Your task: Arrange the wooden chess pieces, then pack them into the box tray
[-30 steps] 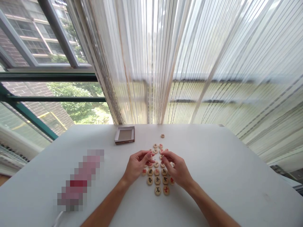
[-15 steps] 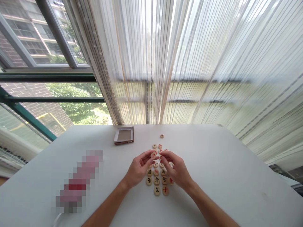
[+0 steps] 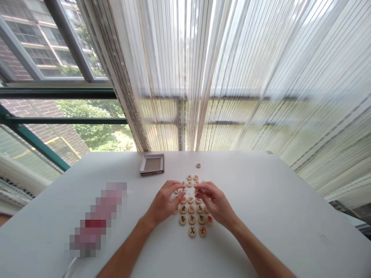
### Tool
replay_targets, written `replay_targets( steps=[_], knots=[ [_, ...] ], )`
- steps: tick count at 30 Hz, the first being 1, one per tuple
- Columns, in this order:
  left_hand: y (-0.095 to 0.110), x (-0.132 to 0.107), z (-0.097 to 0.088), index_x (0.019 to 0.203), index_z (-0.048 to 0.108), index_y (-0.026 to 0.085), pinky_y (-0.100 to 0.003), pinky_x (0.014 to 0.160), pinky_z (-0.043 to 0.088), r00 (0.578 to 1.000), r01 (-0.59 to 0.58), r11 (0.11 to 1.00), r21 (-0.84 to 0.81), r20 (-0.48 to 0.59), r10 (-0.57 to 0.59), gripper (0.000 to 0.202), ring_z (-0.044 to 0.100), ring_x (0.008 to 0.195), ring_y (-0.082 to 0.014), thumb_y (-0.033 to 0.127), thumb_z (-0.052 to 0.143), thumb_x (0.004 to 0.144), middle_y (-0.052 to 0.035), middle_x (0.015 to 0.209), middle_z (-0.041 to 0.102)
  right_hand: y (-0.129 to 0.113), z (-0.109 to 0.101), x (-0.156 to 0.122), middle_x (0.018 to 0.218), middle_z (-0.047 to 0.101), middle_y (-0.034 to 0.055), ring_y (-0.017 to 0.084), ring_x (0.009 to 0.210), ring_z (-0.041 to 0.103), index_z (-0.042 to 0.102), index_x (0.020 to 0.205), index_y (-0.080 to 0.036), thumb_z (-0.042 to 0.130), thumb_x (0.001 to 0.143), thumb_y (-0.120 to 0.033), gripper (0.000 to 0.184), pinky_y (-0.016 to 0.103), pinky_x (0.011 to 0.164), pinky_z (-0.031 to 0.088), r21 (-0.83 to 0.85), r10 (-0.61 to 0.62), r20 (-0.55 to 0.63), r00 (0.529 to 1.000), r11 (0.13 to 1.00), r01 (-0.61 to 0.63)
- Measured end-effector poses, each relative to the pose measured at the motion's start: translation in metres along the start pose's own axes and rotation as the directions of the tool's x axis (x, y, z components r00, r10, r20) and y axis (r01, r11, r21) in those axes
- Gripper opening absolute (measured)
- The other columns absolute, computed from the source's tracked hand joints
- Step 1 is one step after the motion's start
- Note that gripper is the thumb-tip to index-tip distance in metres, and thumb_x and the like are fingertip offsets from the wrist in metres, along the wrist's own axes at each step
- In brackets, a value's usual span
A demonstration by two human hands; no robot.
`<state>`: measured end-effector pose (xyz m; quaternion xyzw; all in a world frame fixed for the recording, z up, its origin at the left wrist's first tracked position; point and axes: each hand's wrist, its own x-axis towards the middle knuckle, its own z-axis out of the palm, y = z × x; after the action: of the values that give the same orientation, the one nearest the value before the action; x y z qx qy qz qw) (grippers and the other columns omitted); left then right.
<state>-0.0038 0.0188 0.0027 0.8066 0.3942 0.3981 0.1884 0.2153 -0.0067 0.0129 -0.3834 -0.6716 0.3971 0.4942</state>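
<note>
Round wooden Chinese chess pieces (image 3: 191, 209) with red and black characters lie in close rows on the white table (image 3: 261, 216). My left hand (image 3: 165, 199) hovers over the left side of the rows, thumb and fingers apart, nothing seen in its grasp. Below its fingertips is a piece with a black character (image 3: 183, 190). My right hand (image 3: 213, 199) bends over the right side, thumb and forefinger apart, covering several pieces. Whether its fingertips touch a piece is hidden. Between the hands, a bare gap shows in the rows.
A shallow open box (image 3: 152, 164) stands at the back left of the rows. One single piece (image 3: 198, 165) lies apart behind them. On the left is a blurred-out pink object (image 3: 98, 216) with a white cord (image 3: 69, 267). Striped curtains (image 3: 179, 77) hang behind the table.
My left hand has shifted slightly left, and the red-marked chess piece it held is no longer visible in its fingers. My right hand stays almost in place.
</note>
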Motion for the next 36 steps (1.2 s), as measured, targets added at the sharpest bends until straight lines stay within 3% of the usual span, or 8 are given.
replay_targets(
  steps=[6, 11, 16, 29, 36],
  knots=[
    [-0.033, 0.002, -0.009, 0.101, 0.066, 0.022, -0.035, 0.085, 0.051, 0.998, 0.064, 0.996, 0.068, -0.028, -0.062, 0.015, 0.060, 0.091, -0.0198, 0.025, 0.054, 0.092, -0.0050, 0.097, 0.067, 0.002, -0.007, 0.004, 0.106, 0.069, 0.0067, 0.021, 0.091, 0.070, 0.068, 0.108, -0.023, 0.058, 0.093, -0.031, 0.019, 0.036, 0.085, 0.059, 0.020, 0.059, -0.028, 0.998, 0.998, -0.059],
    [-0.045, 0.001, -0.007, 0.098, 0.068, 0.023, -0.032, 0.080, 0.051, 0.991, 0.129, 0.989, 0.068, 0.012, -0.130, 0.013, 0.061, 0.086, -0.0187, 0.028, 0.060, 0.089, -0.0038, 0.095, 0.067, 0.004, -0.007, 0.004, 0.102, 0.071, 0.0067, 0.023, 0.090, 0.072, 0.070, 0.104, -0.022, 0.061, 0.091, -0.034, 0.020, 0.038, 0.085, 0.059, 0.096, 0.102, -0.038, 0.994, 0.991, -0.098],
    [-0.045, 0.000, -0.007, 0.094, 0.071, 0.023, -0.031, 0.081, 0.051, 0.988, 0.142, 0.988, 0.052, 0.044, -0.145, 0.013, 0.062, 0.087, -0.0186, 0.029, 0.060, 0.089, -0.0037, 0.095, 0.069, 0.008, -0.009, 0.004, 0.099, 0.072, 0.0062, 0.021, 0.084, 0.072, 0.069, 0.106, -0.022, 0.057, 0.093, -0.035, 0.022, 0.037, 0.080, 0.060, 0.074, 0.117, -0.066, 0.991, 0.991, -0.112],
    [-0.043, 0.000, -0.013, 0.096, 0.071, 0.023, -0.035, 0.091, 0.048, 0.981, 0.126, 0.989, 0.077, 0.141, -0.136, 0.017, 0.061, 0.097, -0.0211, 0.034, 0.067, 0.084, -0.0054, 0.102, 0.067, 0.010, -0.011, 0.005, 0.111, 0.070, 0.0083, 0.021, 0.094, 0.071, 0.063, 0.119, -0.022, 0.051, 0.096, -0.031, 0.027, 0.035, 0.085, 0.058, 0.012, 0.113, -0.095, 0.989, 0.994, -0.112],
    [-0.041, 0.000, -0.010, 0.104, 0.069, 0.025, -0.033, 0.084, 0.051, 0.986, 0.130, 0.989, 0.067, 0.096, -0.137, 0.020, 0.061, 0.087, -0.0190, 0.034, 0.063, 0.087, -0.0041, 0.099, 0.067, 0.012, -0.012, 0.006, 0.103, 0.071, 0.0073, 0.022, 0.095, 0.069, 0.067, 0.106, -0.022, 0.058, 0.093, -0.032, 0.019, 0.036, 0.087, 0.056, -0.006, 0.097, -0.093, 0.991, 0.995, -0.098]
  ],
)
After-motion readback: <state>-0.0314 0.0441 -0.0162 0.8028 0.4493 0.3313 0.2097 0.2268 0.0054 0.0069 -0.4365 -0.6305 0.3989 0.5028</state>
